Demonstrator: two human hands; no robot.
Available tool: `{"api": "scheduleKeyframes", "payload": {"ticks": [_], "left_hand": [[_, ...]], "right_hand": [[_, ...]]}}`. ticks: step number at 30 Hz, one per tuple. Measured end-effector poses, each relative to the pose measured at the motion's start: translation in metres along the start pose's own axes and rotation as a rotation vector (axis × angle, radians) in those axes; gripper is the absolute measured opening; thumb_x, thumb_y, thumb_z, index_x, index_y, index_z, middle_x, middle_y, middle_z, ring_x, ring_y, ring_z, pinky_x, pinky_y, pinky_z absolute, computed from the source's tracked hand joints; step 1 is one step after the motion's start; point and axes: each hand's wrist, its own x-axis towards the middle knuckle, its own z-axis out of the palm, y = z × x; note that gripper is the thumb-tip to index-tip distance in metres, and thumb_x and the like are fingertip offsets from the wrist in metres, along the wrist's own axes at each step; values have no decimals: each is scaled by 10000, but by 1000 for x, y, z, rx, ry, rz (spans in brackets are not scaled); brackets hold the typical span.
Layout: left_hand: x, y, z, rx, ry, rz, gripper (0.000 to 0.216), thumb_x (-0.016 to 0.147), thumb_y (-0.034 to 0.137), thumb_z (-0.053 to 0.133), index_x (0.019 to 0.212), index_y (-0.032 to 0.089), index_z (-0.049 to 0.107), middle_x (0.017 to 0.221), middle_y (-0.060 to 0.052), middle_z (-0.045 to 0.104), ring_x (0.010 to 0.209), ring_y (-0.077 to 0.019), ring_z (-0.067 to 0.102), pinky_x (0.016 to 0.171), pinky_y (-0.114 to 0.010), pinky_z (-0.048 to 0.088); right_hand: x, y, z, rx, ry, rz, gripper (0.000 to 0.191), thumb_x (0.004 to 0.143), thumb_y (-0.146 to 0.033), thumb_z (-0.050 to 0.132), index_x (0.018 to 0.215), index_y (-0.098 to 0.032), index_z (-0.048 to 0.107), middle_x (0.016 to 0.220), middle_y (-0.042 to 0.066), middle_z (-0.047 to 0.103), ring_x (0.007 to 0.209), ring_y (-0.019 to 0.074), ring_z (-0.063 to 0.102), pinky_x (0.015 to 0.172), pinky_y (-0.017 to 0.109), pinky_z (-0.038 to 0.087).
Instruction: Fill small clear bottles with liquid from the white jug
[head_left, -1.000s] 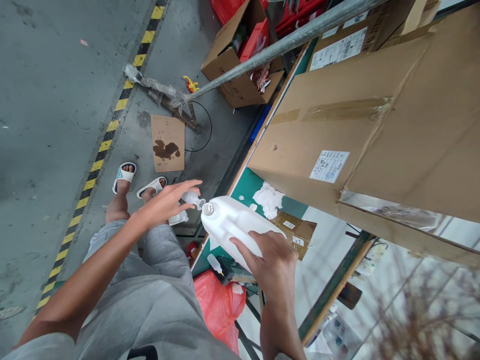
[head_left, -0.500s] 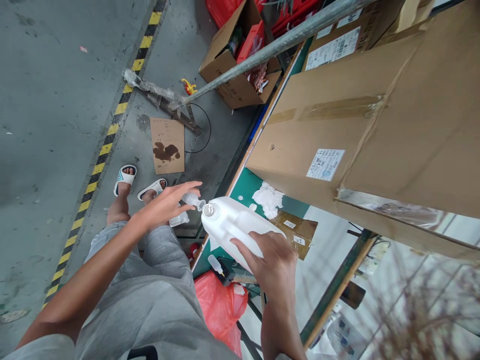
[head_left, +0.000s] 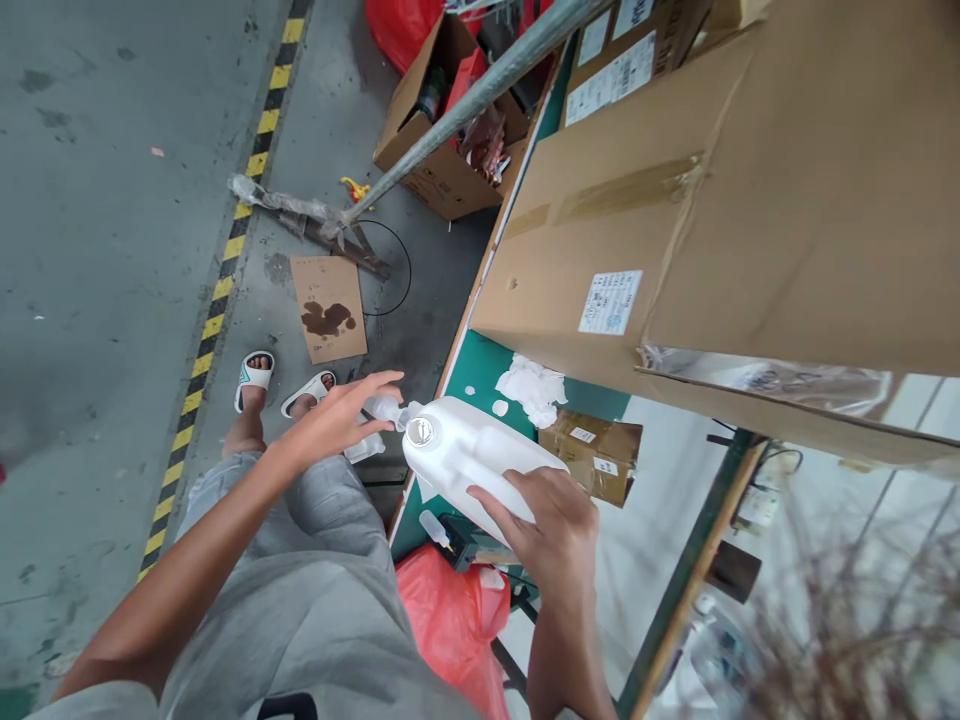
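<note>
My right hand (head_left: pixel 551 535) grips the body of a white plastic jug (head_left: pixel 469 455), tilted over the edge of the green workbench (head_left: pixel 489 372), its open mouth (head_left: pixel 420 431) turned toward me. My left hand (head_left: pixel 337 415) holds a small clear bottle (head_left: pixel 375 425) with its neck right against the jug's mouth. My fingers are curled round the bottle, with the forefinger stretched out above it. My grey shorts and sandalled feet show below.
A big cardboard box (head_left: pixel 712 200) fills the bench top. White crumpled paper (head_left: pixel 534 388) and a small brown carton (head_left: pixel 596 455) lie beside the jug. A red bag (head_left: pixel 454 620) hangs under the bench. An open carton (head_left: pixel 435 130), a metal pole (head_left: pixel 465 105) and stained cardboard (head_left: pixel 328 307) are on the floor.
The camera has swung slightly, shifting the scene left and down. Both hands keep the bottle's neck at the jug's mouth; the grip has not changed.
</note>
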Motion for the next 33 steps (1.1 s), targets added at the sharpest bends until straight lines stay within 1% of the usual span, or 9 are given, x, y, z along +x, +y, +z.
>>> {"api": "scheduleKeyframes", "payload": {"ticks": [5, 10, 12, 16, 20, 23, 26, 29, 33], "left_hand": [[8, 28, 9, 48, -33, 8, 650, 1064, 283, 697, 1687, 218, 526, 1436, -66, 871, 1384, -262, 788, 1202, -369, 571], [16, 54, 17, 86, -21, -22, 656, 1042, 302, 721, 1672, 250, 543, 1386, -44, 893, 1214, -227, 825, 1129, -345, 606], [20, 63, 19, 103, -3, 1, 661, 1027, 322, 739, 1659, 243, 558, 1353, -49, 900, 1223, -244, 833, 1118, -358, 620], [29, 82, 23, 145, 34, 56, 640, 979, 330, 794, 1591, 244, 627, 1301, -75, 912, 1303, -321, 838, 1080, -405, 654], [33, 100, 28, 140, 52, 18, 655, 949, 376, 865, 1559, 264, 657, 1273, -98, 927, 1271, -360, 846, 1094, -449, 648], [34, 114, 35, 122, 26, -31, 684, 945, 365, 874, 1578, 292, 626, 1313, -97, 917, 1307, -347, 830, 1147, -482, 624], [36, 133, 47, 75, 13, -58, 701, 937, 401, 891, 1573, 331, 604, 1315, -92, 912, 1366, -346, 807, 1203, -519, 595], [38, 156, 61, 43, 8, -88, 731, 912, 477, 923, 1548, 323, 596, 1291, -108, 912, 1366, -353, 804, 1201, -521, 602], [39, 177, 77, 26, 12, -83, 751, 899, 530, 939, 1529, 318, 590, 1307, -110, 894, 1361, -359, 803, 1191, -516, 613]], "right_hand": [[-27, 21, -11, 58, 52, 64, 277, 1090, -426, 805, 967, -205, 692, 728, 6, 709, 640, 180, 656, 633, 345, 562], [-72, 58, -20, 183, 120, 181, 217, 1029, -367, 878, 967, -212, 739, 759, 23, 734, 665, 205, 698, 655, 368, 602], [-93, 74, -23, 220, 151, 237, 201, 1015, -360, 885, 934, -223, 763, 745, 28, 722, 665, 227, 707, 661, 391, 623], [-134, 102, -30, 245, 202, 352, 187, 1025, -347, 855, 881, -243, 797, 742, 58, 734, 676, 271, 736, 648, 428, 643], [-174, 123, -31, 290, 232, 444, 192, 1036, -331, 833, 865, -244, 825, 751, 78, 773, 659, 276, 757, 612, 417, 640], [-201, 130, -26, 330, 255, 496, 214, 1055, -344, 814, 872, -237, 837, 778, 94, 796, 697, 274, 785, 652, 406, 657], [-224, 131, -19, 371, 279, 546, 284, 1099, -411, 759, 880, -247, 836, 789, 87, 796, 715, 258, 777, 690, 394, 644], [-241, 130, -11, 403, 329, 584, 373, 1130, -493, 697, 867, -268, 838, 755, 71, 777, 682, 248, 752, 652, 385, 598], [-255, 129, 0, 427, 399, 613, 405, 1127, -528, 691, 859, -271, 853, 767, 87, 789, 682, 267, 761, 605, 395, 560]]}}
